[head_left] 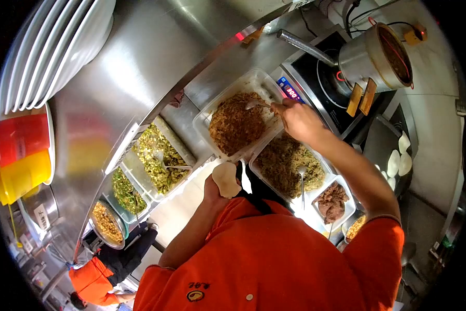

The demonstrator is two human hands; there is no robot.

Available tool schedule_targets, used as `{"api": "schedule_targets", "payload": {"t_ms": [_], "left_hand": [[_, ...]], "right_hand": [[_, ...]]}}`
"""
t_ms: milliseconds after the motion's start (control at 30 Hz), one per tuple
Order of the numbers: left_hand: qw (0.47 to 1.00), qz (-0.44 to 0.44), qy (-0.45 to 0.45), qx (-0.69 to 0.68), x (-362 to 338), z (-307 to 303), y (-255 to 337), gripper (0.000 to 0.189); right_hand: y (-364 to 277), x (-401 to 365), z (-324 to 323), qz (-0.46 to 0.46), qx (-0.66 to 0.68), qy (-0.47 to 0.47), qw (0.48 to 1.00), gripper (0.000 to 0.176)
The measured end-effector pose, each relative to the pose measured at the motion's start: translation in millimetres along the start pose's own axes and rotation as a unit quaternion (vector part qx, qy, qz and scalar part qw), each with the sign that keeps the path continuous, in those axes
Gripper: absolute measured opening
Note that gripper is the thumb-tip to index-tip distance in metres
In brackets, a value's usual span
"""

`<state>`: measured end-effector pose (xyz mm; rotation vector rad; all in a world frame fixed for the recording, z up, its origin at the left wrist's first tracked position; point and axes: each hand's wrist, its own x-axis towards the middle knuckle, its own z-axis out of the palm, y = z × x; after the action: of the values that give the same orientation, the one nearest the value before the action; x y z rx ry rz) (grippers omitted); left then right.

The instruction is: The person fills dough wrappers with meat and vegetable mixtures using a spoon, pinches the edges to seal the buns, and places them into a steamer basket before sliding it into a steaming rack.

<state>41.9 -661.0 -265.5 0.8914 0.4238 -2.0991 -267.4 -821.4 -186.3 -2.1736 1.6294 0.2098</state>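
Observation:
My left hand (212, 194) is closed around a pale round flatbread (226, 180) in front of my chest. Between the fingers of my right hand (299, 120) is the handle of a metal spoon (255, 104). Its bowl dips into the brown minced filling (237, 127), which is heaped in a clear plastic tub (204, 115). A second tub of greenish-brown filling (282, 163) lies below my right forearm, with another spoon (302, 184) standing in it. Beside that is a small white container (350, 206) of reddish-brown meat (332, 202).
Tubs of chopped green filling (155, 153) stand to the left. At upper right, a steel pot (370, 57) sits on an induction cooker (316, 65). More flatbreads (393, 163) lie on a dark griddle (374, 142). Stacked white plates (62, 52) are upper left; a co-worker (95, 280) is lower left.

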Motion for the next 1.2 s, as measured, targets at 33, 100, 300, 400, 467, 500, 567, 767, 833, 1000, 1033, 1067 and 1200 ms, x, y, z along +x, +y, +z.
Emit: {"api": "schedule_targets", "payload": {"t_ms": [33, 100, 300, 400, 467, 500, 567, 767, 833, 1000, 1033, 1067, 1200], "left_hand": [[1.000, 0.004, 0.019, 0.005, 0, 2, -1, 0.046], [0.999, 0.007, 0.038, 0.014, 0, 4, 0, 0.046], [0.998, -0.002, 0.025, 0.053, 1, -6, 4, 0.047], [1.000, 0.009, 0.005, 0.024, 4, -3, 2, 0.048], [0.994, 0.012, 0.048, 0.093, -2, 10, 2, 0.044], [0.994, 0.012, 0.048, 0.094, -3, 15, 2, 0.044], [0.996, 0.018, 0.046, 0.071, -3, 21, 1, 0.045], [0.992, 0.023, 0.004, 0.127, -3, 2, 4, 0.047], [0.995, 0.008, 0.006, 0.098, -4, 4, 5, 0.047], [0.997, 0.021, 0.031, 0.068, -2, 6, 1, 0.046], [0.995, 0.021, 0.028, 0.097, -1, 4, 3, 0.046], [0.991, 0.021, 0.024, 0.127, 1, 4, 4, 0.046], [0.993, 0.010, 0.048, 0.109, -3, 10, 3, 0.046]], "right_hand": [[-1, 2, -3, 0.000, 0.000, 0.000, 1.000, 0.054], [-3, 15, -8, 0.002, -0.014, 0.017, 1.000, 0.053], [9, 51, 38, 0.012, 0.052, -0.054, 0.997, 0.058], [14, 10, 37, 0.023, 0.073, 0.013, 0.997, 0.058], [17, 3, 30, 0.076, 0.097, 0.013, 0.992, 0.052], [18, 4, 24, 0.077, 0.098, 0.013, 0.992, 0.052], [17, 9, 4, 0.077, 0.078, 0.006, 0.994, 0.045], [15, 64, 43, 0.056, 0.029, -0.036, 0.997, 0.029], [5, 43, 27, 0.037, 0.022, -0.085, 0.995, 0.022], [12, 16, 10, 0.069, -0.001, 0.014, 0.998, 0.018], [13, 15, 7, 0.069, -0.001, 0.013, 0.998, 0.018], [11, 14, -3, 0.064, -0.026, 0.006, 0.998, 0.018], [-2, 10, 9, 0.021, -0.082, -0.017, 0.996, 0.017]]}}
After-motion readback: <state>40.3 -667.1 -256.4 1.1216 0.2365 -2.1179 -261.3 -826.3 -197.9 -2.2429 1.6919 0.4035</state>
